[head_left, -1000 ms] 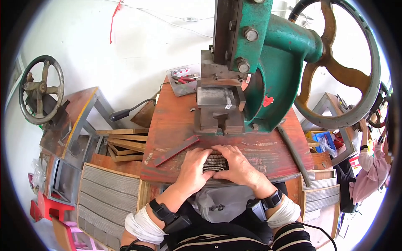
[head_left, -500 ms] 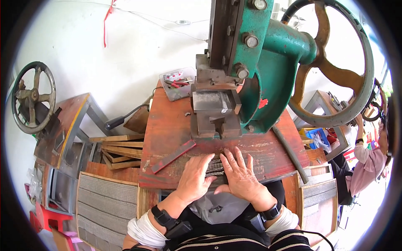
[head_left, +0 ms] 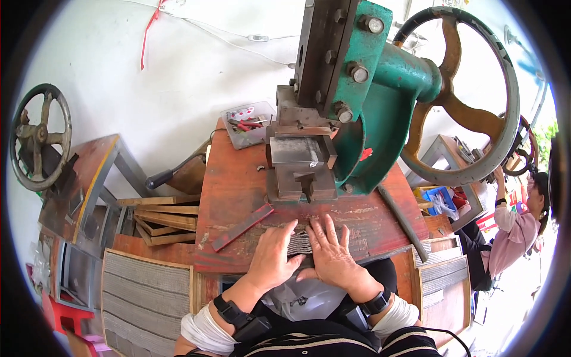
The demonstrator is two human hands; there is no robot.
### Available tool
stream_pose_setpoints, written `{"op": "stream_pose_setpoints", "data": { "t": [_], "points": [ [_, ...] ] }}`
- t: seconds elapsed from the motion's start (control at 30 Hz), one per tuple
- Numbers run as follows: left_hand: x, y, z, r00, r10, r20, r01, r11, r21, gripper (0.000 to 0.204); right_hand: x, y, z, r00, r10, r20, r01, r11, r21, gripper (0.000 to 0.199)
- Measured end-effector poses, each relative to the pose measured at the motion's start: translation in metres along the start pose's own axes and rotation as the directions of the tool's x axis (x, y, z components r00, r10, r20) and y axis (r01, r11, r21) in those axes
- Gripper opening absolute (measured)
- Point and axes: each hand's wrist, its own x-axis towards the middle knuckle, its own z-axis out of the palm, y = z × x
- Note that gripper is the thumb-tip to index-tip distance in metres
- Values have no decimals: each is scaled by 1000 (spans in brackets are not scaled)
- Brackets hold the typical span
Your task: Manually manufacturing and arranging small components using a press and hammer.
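Wood-framed tray (head_left: 192, 297) of grey strips sat left front of the green cast-metal press (head_left: 380, 140). Flat red-and-grey bar (head_left: 242, 228) lay slanted, nearer, just left front of press. Left hand (head_left: 270, 257): front of press, fingers extended, thumb apart, along left side of stacked thin grey ridged strips (head_left: 300, 243). Stack sat front of press, between hands. Right hand (head_left: 335, 259): fingers spread, stack's right side. Long grey rod (head_left: 402, 223) lay right front of press.
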Motion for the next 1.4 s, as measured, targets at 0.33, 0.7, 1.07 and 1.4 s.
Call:
{"op": "stream_pose_setpoints", "data": {
  "t": [0.33, 0.7, 1.07, 1.4],
  "points": [
    [-3, -6, -2, 999, -36, -40, 35, 999, -38, 74, 12, 12, -9, 930, -150, -335, 273, 893, 356, 50],
    [-10, 0, -4, 998, 66, 1, -64, 964, 258, 53, 31, 32, -5, 919, -135, -370, 270, 900, 343, 29],
    [-25, 8, 2, 991, 52, -121, -27, 980, 195, 45, 43, 42, -4, 875, -238, -421, 412, 822, 393, 28],
    [-10, 23, -15, 982, 84, -169, -19, 934, 356, 46, 60, 42, -3, 792, -402, -459, 558, 782, 277, 20]
  ]
}}
